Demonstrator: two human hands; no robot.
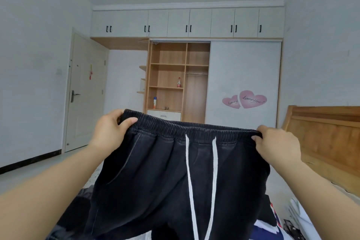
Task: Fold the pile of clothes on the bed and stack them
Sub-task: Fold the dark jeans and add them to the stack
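Note:
A pair of black trousers (155,177) with an elastic waistband and two white drawstrings hangs in the air in front of me, front side facing me. My left hand (111,128) grips the left end of the waistband, thumb over the front. My right hand (276,144) pinches the right end of the waistband. The waistband is stretched flat between both hands. The legs drop down out of view over the bed. More clothes (272,226), dark and blue-white-red, lie on the bed below, mostly hidden by the trousers.
A wooden headboard (327,142) stands at the right. Ahead is a wardrobe (175,84) with open shelves holding bottles, and a white sliding door with pink heart stickers. A cream room door (85,93) is at the left. White items (303,218) lie at the bed's lower right.

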